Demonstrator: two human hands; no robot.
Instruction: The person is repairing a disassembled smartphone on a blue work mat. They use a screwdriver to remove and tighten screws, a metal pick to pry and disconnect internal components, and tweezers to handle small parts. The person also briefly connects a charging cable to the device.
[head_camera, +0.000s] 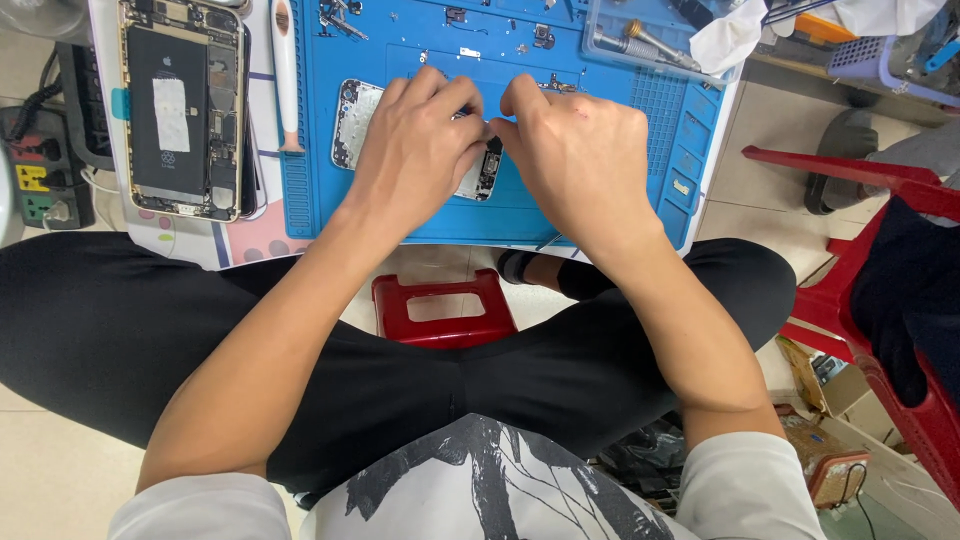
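While both hands crowd over the phone housing (352, 122) at upper centre of the blue mat (520, 215), left hand (418, 152) pressing it flat, right hand (580, 150) pinching something tiny I cannot make out, this light, thin, stiff shell looks fragile, best held by its edges.

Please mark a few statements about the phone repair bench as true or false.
1. Both hands work over a phone housing on the blue repair mat. True.
2. The opened phone with its battery showing lies right of the mat. False: it lies left of it.
3. A red stool stands under the bench between the person's legs. True.
4. The left hand rests on the knee. False: it is on the housing, meeting the right hand.
5. The mat is green. False: blue.
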